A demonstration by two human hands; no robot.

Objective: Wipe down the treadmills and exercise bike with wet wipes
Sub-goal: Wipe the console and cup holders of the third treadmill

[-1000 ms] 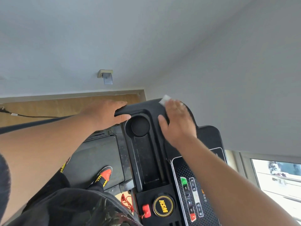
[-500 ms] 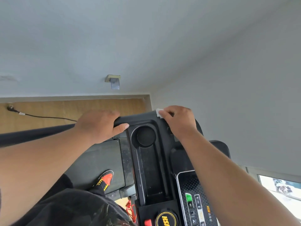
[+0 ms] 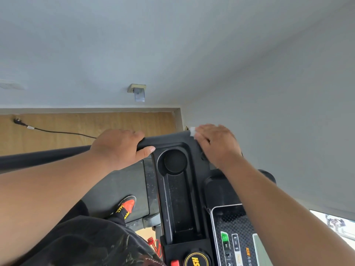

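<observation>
I stand on a black treadmill and look down at its console, which has a round cup holder and a long tray. My left hand grips the black handrail where it joins the console, fingers over the top and thumb underneath. My right hand presses a white wet wipe against the console's far top edge. Only a corner of the wipe shows past the fingertips.
The control panel with a green button and a yellow round badge lies at the lower right. My orange shoe rests on the belt. A grey wall stands close behind the console. A black power cable crosses the wooden floor.
My right hand has slid the wipe from the console's upper face out to its far edge. My left hand keeps its grip on the handrail. The view has tilted slightly.
</observation>
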